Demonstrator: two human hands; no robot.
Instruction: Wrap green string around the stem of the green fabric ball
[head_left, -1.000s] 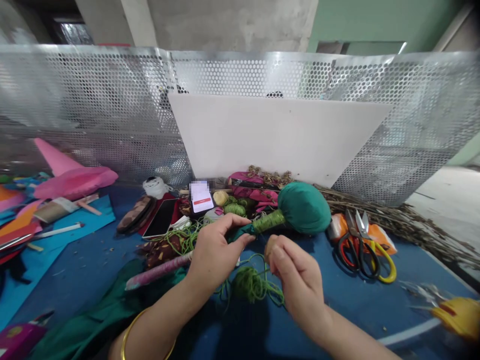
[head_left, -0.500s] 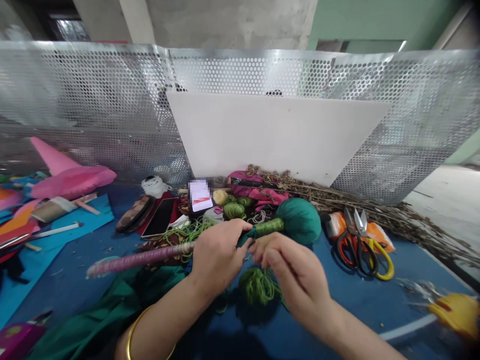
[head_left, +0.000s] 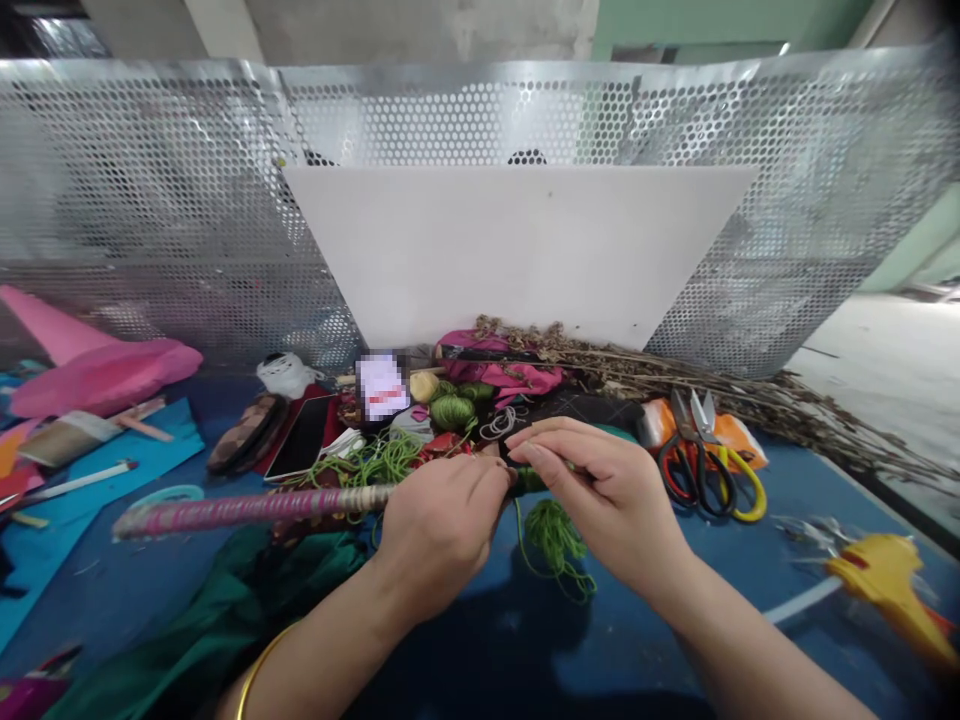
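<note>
My left hand (head_left: pixel 442 525) is closed around a stick (head_left: pixel 262 512) wrapped in pink and pale bands, held level and pointing left. At its right end, by my fingertips, is a green yarn-wound part (head_left: pixel 531 480). My right hand (head_left: pixel 604 490) arches over this part, thumb and fingers pinched together on green yarn; the strand itself is mostly hidden. A loose bunch of green yarn (head_left: pixel 555 540) dangles below, between my hands. Behind my right hand only a sliver of a teal fabric ball (head_left: pixel 619 433) shows. Dark green cloth (head_left: pixel 225 610) lies under my left forearm.
Scissors (head_left: pixel 701 470) lie on an orange packet at the right, near a yellow glue gun (head_left: pixel 885 580). Dried stalks (head_left: pixel 750 385) and a white board (head_left: pixel 517 250) stand behind. Yarn balls (head_left: pixel 452 411), a black phone (head_left: pixel 304 437) and a pink hat-shaped piece (head_left: pixel 112 375) are farther left.
My right hand has moved up over the wound part and now hides most of the teal ball. The hanging yarn bunch sits farther right. The view has shifted slightly.
</note>
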